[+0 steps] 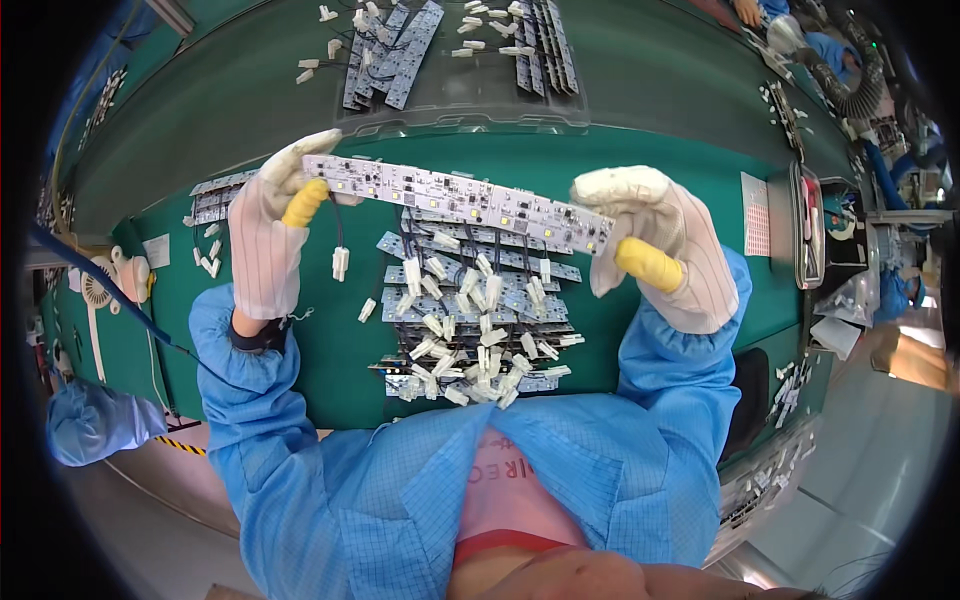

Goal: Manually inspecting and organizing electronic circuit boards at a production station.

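Note:
A long white LED circuit board (455, 200) is held up between my two gloved hands, its component side showing. My left hand (283, 200) grips its left end, with a yellow finger cot on the thumb. At the lower right end, my right hand (655, 240) pinches the board, its thumb also in a yellow cot. From the board's left part hangs a dark wire with a white connector (340, 263). Beneath the held board lies a stack of similar circuit boards (545, 305), partly covered by a heap of white connectors (485, 365).
Across the far side, a clear plastic tray (460, 122) carries more boards in two groups. Another small group of boards (222, 200) lies beyond my left hand. A white sheet (756, 215) and a metal-edged bin (808, 235) are at the right. A small fan (97, 290) stands far left.

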Tool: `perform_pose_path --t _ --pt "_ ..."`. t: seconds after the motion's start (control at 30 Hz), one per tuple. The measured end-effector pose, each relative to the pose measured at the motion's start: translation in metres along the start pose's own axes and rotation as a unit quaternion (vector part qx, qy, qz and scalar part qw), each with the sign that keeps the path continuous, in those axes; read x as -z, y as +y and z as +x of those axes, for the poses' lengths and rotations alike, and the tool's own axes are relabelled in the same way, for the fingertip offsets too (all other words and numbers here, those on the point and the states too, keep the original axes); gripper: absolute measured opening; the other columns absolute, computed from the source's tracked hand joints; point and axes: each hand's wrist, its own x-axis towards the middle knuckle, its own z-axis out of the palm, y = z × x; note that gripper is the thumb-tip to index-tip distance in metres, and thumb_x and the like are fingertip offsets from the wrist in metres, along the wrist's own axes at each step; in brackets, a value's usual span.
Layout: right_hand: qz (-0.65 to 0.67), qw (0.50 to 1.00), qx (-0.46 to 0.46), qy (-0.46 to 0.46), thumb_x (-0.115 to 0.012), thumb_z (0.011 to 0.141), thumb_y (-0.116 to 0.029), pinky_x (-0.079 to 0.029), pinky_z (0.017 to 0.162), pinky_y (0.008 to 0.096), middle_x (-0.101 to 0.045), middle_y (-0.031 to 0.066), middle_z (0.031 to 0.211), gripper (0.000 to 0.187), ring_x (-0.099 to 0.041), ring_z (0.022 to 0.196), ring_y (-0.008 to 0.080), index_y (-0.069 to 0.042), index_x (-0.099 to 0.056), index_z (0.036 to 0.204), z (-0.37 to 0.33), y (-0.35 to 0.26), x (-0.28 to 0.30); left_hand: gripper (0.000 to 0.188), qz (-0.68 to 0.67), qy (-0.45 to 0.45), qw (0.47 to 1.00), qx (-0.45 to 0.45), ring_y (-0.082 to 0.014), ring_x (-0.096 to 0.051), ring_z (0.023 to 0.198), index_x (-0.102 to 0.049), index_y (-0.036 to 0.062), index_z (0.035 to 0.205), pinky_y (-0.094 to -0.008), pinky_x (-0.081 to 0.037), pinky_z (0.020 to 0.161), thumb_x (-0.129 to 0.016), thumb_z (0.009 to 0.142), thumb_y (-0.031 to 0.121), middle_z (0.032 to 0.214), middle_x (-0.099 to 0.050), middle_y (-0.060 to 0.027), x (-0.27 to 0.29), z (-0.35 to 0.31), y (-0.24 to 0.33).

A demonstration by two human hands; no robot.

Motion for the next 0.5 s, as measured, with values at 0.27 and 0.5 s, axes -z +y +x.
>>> perform_pose_path --t 0.27,0.5 --pt "-0.140 0.988 0.030 0.061 -0.058 0.088 -0.049 -0.044 0.064 0.0218 -0.061 0.0052 0.078 0.058 -0.056 0.065 0.0096 0.001 -0.054 0.118 0.032 0.033 0.015 0.031 -0.097 -0.076 0.980 -0.156 -0.0173 -0.067 0.080 -0.059 -0.0060 0.109 -0.0395 -0.038 0.104 -0.062 0.087 0.014 0.079 -0.070 -0.0123 0.004 -0.005 -0.012" --pt "-0.136 0.986 0.001 0.101 -0.060 0.082 -0.061 -0.042 0.046 0.0214 -0.057 0.0048 0.065 0.064 -0.054 0.051 0.0117 -0.001 -0.057 0.101 0.024 0.033 0.015 0.026 0.049 0.040 0.996 -0.058 -0.0187 -0.064 0.077 -0.063 0.0044 0.102 -0.0284 -0.048 0.073 -0.059 0.077 -0.002 0.092 -0.070 -0.0092 0.010 -0.008 -0.040"
